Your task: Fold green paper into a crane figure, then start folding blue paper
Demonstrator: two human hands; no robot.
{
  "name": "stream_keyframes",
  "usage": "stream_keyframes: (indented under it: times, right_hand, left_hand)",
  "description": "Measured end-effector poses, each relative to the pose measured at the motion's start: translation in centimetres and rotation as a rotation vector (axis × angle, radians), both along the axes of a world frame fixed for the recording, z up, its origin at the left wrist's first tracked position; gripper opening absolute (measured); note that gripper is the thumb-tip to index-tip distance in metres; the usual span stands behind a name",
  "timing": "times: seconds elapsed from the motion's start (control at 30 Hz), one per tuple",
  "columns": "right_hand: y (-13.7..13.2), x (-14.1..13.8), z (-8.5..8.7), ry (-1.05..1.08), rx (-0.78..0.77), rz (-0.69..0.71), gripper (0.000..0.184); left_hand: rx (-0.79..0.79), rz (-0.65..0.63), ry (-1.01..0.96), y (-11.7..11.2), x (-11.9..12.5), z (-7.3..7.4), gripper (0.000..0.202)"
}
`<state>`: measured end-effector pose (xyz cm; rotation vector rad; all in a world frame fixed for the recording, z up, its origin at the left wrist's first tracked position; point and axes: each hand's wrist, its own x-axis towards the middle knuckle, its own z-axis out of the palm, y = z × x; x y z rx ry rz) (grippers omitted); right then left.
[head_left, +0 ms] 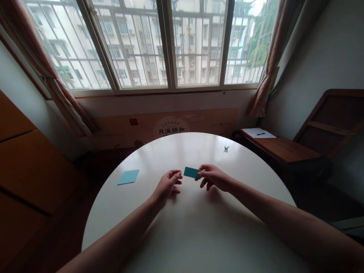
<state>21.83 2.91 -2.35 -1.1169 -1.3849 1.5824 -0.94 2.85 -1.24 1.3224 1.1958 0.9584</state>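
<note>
Over the middle of a round white table (199, 227), my right hand (213, 177) pinches the right end of a small folded teal paper (191, 172) between thumb and fingers. My left hand (168, 184) hovers just left of the paper with its fingers curled; its fingertips sit close to the paper's left edge and nothing shows in them. A light blue square sheet (128, 176) lies flat on the table to the left. A tiny green folded paper figure (226, 149) stands near the table's far right.
A barred window (170, 41) with curtains fills the far wall, with a cardboard panel (170, 127) leaning below it. A dark wooden side table (281, 148) holds a white paper and a pen (260, 133) at right. Wooden furniture (25, 159) stands at left.
</note>
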Motion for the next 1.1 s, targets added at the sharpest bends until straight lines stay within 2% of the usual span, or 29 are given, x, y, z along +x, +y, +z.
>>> stream_keyframes:
  times: [0.1,0.17,0.23,0.27,0.33,0.43,0.5,0.67,0.8,0.9,1.03,1.1]
  right_hand:
    - [-0.2,0.7,0.0,-0.097,-0.077,0.092,0.026]
    - [-0.6,0.8,-0.3,-0.140,-0.104,0.117,0.026]
    - [-0.9,0.6,-0.5,-0.192,-0.119,0.128,0.026]
    - [-1.1,0.5,-0.5,-0.249,-0.116,0.126,0.026]
    - [-1.3,0.4,-0.4,-0.339,-0.106,0.140,0.027]
    - [-1.6,0.2,-0.1,-0.402,-0.082,0.153,0.021]
    - [-1.8,0.0,0.1,-0.417,-0.061,0.157,0.018]
    - [-2.4,-0.1,0.2,-0.476,0.095,0.157,0.011]
    - [-2.7,0.5,0.5,-0.548,0.337,0.209,0.012]
    - [-2.8,1.4,0.7,-0.507,0.448,0.355,0.015]
    - [-2.9,2.1,0.8,-0.531,0.597,0.368,0.021]
    - [-3.0,2.1,0.9,-0.554,0.636,0.442,0.023]
  left_hand:
    - [0.059,-0.082,0.101,0.4,-0.6,0.5,0.049]
    - [0.093,-0.169,0.185,0.2,-0.9,1.0,0.036]
    - [0.186,-0.247,0.307,-0.4,-1.2,1.4,0.014]
    - [0.389,-0.328,0.521,-0.8,-1.3,1.6,0.007]
    - [0.689,-0.454,0.831,-1.8,-1.3,1.9,0.016]
    - [0.931,-0.644,0.925,-3.0,-1.1,1.5,0.026]
    - [1.014,-0.671,0.927,-3.4,-1.0,0.7,0.025]
    - [1.078,-0.700,0.908,-3.3,-1.2,-0.8,0.022]
    - [1.018,-0.726,0.838,-2.9,-1.6,-0.4,0.025]
    - [0.968,-0.770,0.783,-2.5,-1.8,0.1,0.027]
    - [0.914,-0.847,0.723,-2.0,-2.0,0.2,0.029]
    - [0.901,-0.895,0.699,-1.7,-1.9,0.1,0.027]
